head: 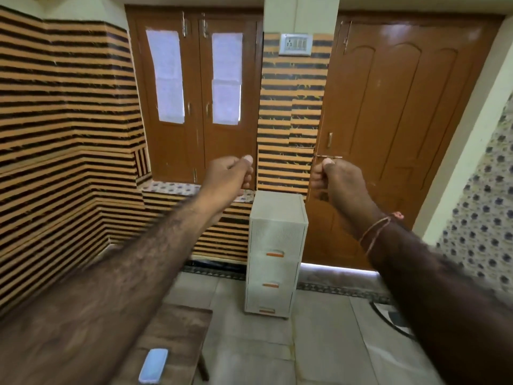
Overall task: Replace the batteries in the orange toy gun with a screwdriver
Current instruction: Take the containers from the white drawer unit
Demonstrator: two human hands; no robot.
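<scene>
Both fists, left hand (227,173) at 11 o'clock and right hand (337,180) at 1 o'clock, curled on nothing; no toy gun or screwdriver visible, probably before start, next fetching them.

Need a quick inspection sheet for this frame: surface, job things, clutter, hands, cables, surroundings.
Surface: wooden table, low in view, mostly hidden by the left arm.
Job's things: nothing seen; no toy gun, screwdriver or batteries.
Clutter: light blue phone lying on the table.
Hands: left hand and right hand both raised, fingers curled, nothing in either grip.
Cables: nothing seen.
Surroundings: white drawer unit, brown doors, striped wall, tiled floor.
</scene>
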